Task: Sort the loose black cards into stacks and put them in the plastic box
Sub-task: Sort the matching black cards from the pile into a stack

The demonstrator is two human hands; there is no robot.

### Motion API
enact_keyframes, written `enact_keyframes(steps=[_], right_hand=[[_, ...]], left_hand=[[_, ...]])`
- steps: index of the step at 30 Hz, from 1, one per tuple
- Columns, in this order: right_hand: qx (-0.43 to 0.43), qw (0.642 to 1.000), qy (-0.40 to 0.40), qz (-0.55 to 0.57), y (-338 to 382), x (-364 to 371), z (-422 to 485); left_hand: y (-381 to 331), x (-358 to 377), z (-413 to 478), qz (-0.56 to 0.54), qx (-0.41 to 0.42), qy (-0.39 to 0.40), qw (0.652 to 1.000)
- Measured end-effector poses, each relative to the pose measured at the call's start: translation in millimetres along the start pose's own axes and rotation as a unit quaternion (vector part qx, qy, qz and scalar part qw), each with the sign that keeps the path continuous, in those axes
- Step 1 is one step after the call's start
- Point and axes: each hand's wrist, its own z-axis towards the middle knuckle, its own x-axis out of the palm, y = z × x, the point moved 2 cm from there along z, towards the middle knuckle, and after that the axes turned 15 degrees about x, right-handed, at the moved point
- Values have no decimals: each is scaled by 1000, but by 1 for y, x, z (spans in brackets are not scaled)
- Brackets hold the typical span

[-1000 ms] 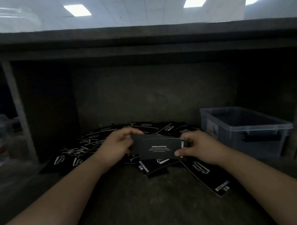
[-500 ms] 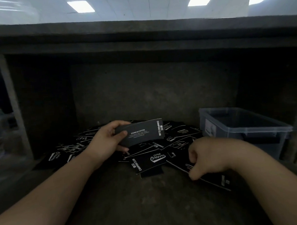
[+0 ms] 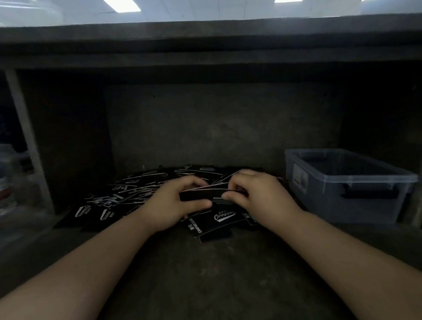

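The held cards (image 3: 202, 196) lie nearly edge-on just above the loose card pile (image 3: 134, 194). The left hand (image 3: 175, 205) pinches their left end between thumb and curled fingers, and the right hand (image 3: 260, 198) pinches their right end the same way, with both forearms extended over the concrete shelf (image 3: 210, 268). The front card (image 3: 219, 218) reads "Camping" in script and "CAMPING CLUB" along one edge; the plastic box (image 3: 351, 176) stands to the right of the pile, its label unreadable. Half a second ago the left hand alone held the cards, face up and raised, while the right hand was down on the pile.

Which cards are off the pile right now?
The held cards, pinched between left grip and right grip above the pile; the others lie loose.
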Motion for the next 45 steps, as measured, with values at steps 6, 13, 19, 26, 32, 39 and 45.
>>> enact_keyframes(steps=[6, 13, 19, 26, 32, 39, 45], right_hand=[[203, 977, 31, -47, -22, -24, 0], [216, 925, 203, -237, -13, -22, -14], [82, 983, 143, 82, -10, -44, -10], [208, 845, -34, 491, -38, -14, 1], [283, 897, 123, 316, -32, 14, -2], [32, 981, 189, 12, 1, 21, -15], [-38, 972, 221, -73, 8, 7, -16]], left_hand=[[8, -20, 2, -80, 4, -145, 986], [10, -21, 3, -75, -2, -141, 987], [13, -21, 3, -98, -11, -128, 987], [11, -16, 4, -117, -51, -103, 986], [8, -15, 0, -33, 2, -49, 998], [8, -38, 3, -50, -14, -173, 983], [11, -31, 0, -63, -47, -128, 989]])
